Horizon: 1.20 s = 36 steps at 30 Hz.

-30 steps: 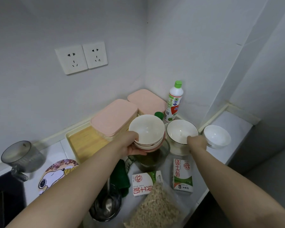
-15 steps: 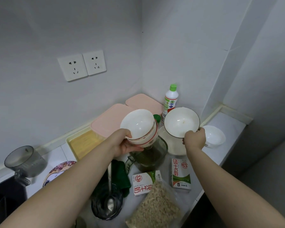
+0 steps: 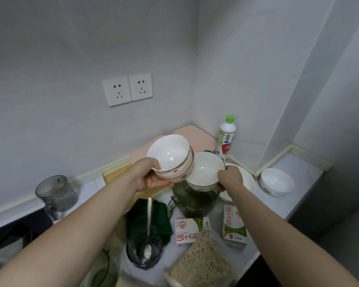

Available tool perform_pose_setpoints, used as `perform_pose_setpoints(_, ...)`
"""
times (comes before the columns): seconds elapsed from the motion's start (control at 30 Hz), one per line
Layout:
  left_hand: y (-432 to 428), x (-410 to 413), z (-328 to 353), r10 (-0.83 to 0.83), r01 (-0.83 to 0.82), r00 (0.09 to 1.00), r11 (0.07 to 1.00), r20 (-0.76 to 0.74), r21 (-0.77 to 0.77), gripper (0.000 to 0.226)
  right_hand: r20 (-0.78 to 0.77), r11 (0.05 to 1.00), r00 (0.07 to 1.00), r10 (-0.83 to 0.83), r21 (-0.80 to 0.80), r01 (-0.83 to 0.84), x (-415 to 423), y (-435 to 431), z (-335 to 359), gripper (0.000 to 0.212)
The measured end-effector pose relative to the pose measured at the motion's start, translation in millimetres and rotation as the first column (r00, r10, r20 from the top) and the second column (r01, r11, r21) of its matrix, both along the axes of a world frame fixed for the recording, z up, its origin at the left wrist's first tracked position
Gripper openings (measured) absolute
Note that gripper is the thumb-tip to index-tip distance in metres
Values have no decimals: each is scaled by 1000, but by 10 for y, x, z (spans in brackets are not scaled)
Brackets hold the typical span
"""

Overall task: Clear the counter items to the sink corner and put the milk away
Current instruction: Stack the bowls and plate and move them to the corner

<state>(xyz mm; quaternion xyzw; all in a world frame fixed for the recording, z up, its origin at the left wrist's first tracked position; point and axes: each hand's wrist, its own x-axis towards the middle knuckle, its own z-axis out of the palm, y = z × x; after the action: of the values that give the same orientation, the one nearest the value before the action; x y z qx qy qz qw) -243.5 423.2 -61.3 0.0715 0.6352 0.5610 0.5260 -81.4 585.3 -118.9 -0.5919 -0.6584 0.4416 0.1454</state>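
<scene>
The left hand [image 3: 151,180] grips a tilted stack of bowls [image 3: 170,160], thumb inside the top rim; the right hand [image 3: 229,179] pinches 1 larger bowl [image 3: 205,168] just beside it, above the jug [image 3: 195,200]; level both before nesting, I judge; 1 milk carton [image 3: 186,230] and another carton [image 3: 234,226] lie on the counter [image 3: 265,213].

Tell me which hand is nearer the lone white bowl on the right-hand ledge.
Right. The right hand, gripping a dark-rimmed bowl, is just left of the lone white bowl; the left hand, holding the stacked bowls, is farther left, beyond it.
</scene>
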Motion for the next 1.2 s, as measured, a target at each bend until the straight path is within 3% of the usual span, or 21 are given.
perform_pose_setpoints(0.27,5,50,56,-33,30,997,999,-75,-36,39,143,978,971,190,-120,-173,-95,-100,59,24)
perform_pose_setpoints(0.37,44,73,108,-45,42,995,998,-86,-37,39,230,958,931,283,-14,-287,-71,-65,136,33)
perform_pose_setpoints(0.4,64,77,127,-50,47,995,998,-89,-37,39,208,948,940,272,108,-299,-72,-36,184,35)
perform_pose_setpoints(0.47,125,86,160,-68,64,993,997,-101,-45,39,8,931,971,241,279,-233,-82,-8,382,36)
perform_pose_setpoints(0.57,238,126,191,-98,89,987,993,-129,-71,39,-308,950,906,290,-24,-312,-121,-21,736,46)
perform_pose_setpoints(0.67,361,179,182,-117,104,979,991,-169,-83,37,-188,905,893,408,-48,-423,-144,-48,843,46)
perform_pose_setpoints(0.83,509,231,121,-150,124,960,985,-237,-121,32,-86,912,909,408,-9,-410,-163,-9,792,36)
perform_pose_setpoints(1.0,580,222,77,-226,147,866,968,-446,-205,22,31,924,929,368,97,-370,-161,-29,732,34)
perform_pose_setpoints(1.2,627,178,-32,-271,124,768,952,-581,-281,16,117,918,926,359,134,-373,-172,-64,647,33)
